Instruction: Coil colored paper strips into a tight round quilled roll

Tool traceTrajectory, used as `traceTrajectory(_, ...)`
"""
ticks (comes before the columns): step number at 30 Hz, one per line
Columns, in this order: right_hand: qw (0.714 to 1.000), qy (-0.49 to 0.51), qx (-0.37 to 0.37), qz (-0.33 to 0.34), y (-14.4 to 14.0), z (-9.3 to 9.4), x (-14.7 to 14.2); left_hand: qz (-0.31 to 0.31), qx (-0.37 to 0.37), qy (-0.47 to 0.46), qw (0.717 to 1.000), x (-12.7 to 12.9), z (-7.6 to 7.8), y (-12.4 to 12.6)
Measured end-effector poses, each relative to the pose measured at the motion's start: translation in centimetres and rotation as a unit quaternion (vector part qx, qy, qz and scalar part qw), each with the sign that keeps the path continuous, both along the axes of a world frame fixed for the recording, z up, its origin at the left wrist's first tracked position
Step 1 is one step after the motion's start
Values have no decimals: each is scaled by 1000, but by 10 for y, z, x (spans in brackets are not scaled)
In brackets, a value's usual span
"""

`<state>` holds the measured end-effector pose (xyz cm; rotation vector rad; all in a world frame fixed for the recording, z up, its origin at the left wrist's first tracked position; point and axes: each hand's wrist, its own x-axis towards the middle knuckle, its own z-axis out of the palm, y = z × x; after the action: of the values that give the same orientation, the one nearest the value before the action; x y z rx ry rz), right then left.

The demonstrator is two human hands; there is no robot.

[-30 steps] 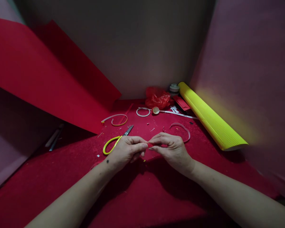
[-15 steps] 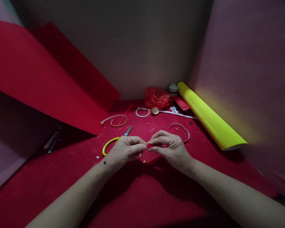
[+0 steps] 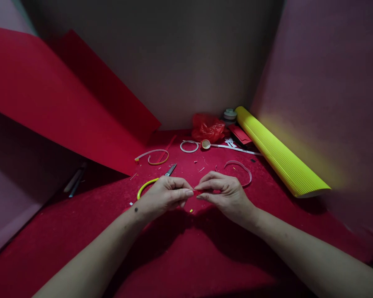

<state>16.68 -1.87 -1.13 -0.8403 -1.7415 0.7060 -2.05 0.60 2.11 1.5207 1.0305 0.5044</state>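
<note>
Between my two hands a small red corrugated paper strip [image 3: 197,192] is stretched, mostly covered by fingers. My left hand [image 3: 168,194] pinches its left end with thumb and fingers. On the other side, my right hand [image 3: 222,192] grips the strip between thumb and fingertips. Scissors [image 3: 146,182] with yellow handles lie just behind my left hand, which hides part of them; their blades point away to the right. Past my right hand a pale curled strip [image 3: 248,174] rests on the red cloth.
A yellow corrugated roll [image 3: 279,153] slants along the right wall. Large red sheets [image 3: 65,99] lean on the left. Farther back are a red plastic bag [image 3: 207,127], a jar [image 3: 229,116], a white ring [image 3: 189,146] and a curled yellow-edged strip [image 3: 157,163]. Paper scraps dot the cloth [image 3: 186,256].
Both hands have eased slightly apart, and a little more of the red strip shows between them. The whole view has shifted slightly, with the surroundings sitting a bit farther right.
</note>
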Motion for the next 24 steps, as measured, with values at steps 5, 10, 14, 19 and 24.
traceTrajectory(5,999,26,-19,10,0,-1,-1,1,-34,-27,999,0,-6,2)
traceTrajectory(10,992,95,-72,35,-1,-3,-4,4,-88,-75,993,-1,-13,3)
traceTrajectory(14,971,175,-145,70,0,-6,-7,-16,-116,-100,988,-3,-19,6)
traceTrajectory(19,966,189,-167,62,4,-7,-8,-8,-88,-106,990,-4,-23,9)
traceTrajectory(24,968,176,-165,69,8,-9,-7,-5,-80,-110,991,-4,-25,10)
